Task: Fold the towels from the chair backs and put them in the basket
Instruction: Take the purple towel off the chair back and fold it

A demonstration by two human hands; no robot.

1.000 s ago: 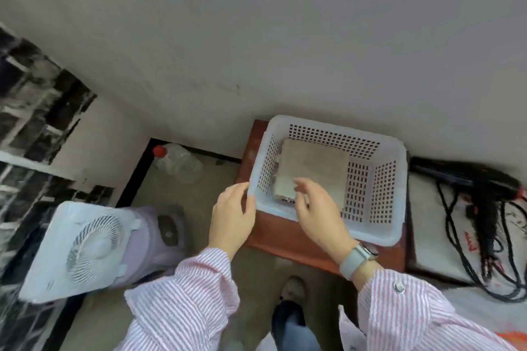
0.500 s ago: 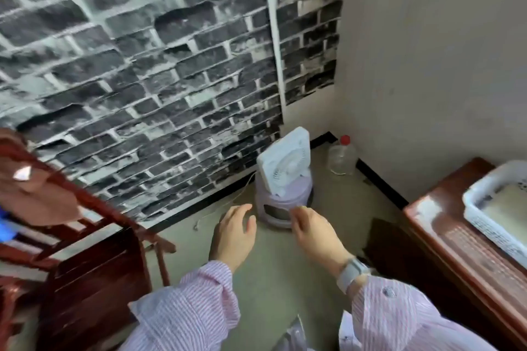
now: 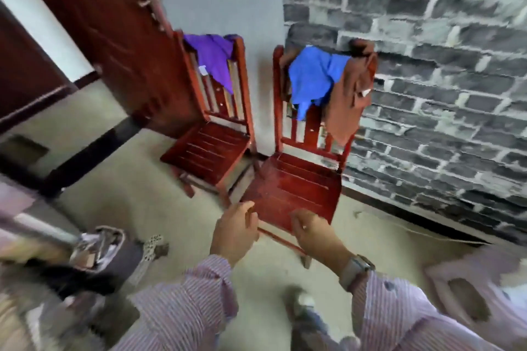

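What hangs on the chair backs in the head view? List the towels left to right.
purple towel → blue towel → brown towel

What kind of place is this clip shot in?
Probably a lived-in room indoors: two wooden chairs with towels over their backs stand against a brick-pattern wall, next to a door.

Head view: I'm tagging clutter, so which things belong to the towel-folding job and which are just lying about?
Job:
purple towel on left red wooden chair
blue towel and brown towel on right red wooden chair
left hand, right hand, both empty

Lying about:
dark red door
bag on the floor
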